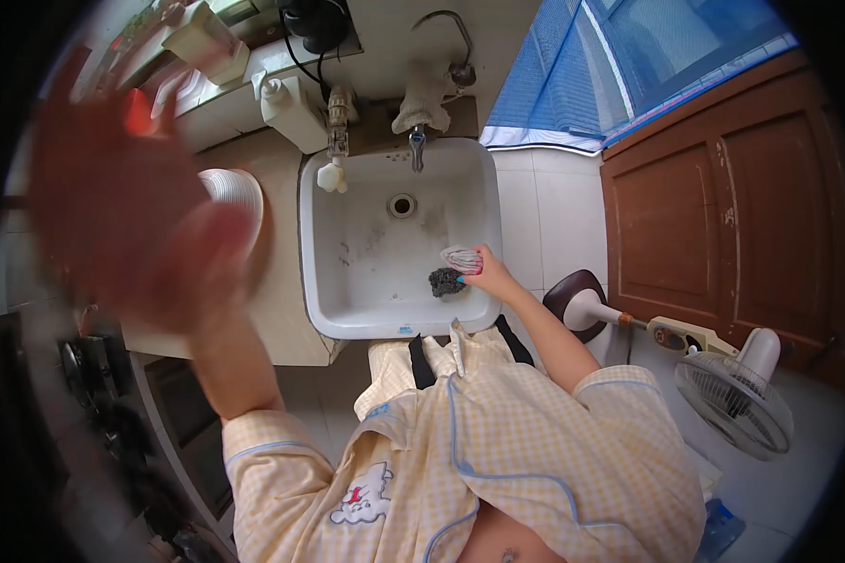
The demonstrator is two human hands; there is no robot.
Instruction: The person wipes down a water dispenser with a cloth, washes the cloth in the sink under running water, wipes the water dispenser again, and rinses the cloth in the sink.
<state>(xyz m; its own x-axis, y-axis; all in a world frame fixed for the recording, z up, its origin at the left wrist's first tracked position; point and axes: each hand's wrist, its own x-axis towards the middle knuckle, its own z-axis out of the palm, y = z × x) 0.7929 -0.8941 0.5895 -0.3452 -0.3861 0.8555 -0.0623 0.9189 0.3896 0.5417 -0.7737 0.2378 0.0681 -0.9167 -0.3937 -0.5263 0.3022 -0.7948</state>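
Note:
My left hand (131, 197) is raised close to the camera at the upper left, blurred, its fingers apart and nothing seen in it. Over the right front corner of the white sink (493, 216), my right hand (490, 274) grips a bunched whitish cloth (460, 258) with some pink or red on it. A dark grey mesh scourer (446, 281) is right by its fingertips; I cannot tell whether they pinch it too or it only touches them. In the sink's far part is the round drain (402, 205), below the metal tap (417, 150).
A white pump bottle (286, 111) stands behind the counter (282, 281), left of the sink. A white ribbed round item (239, 202) is partly hidden by my left hand. At the right are a standing fan (734, 394), a brown door (667, 206) and a blue curtain (554, 84).

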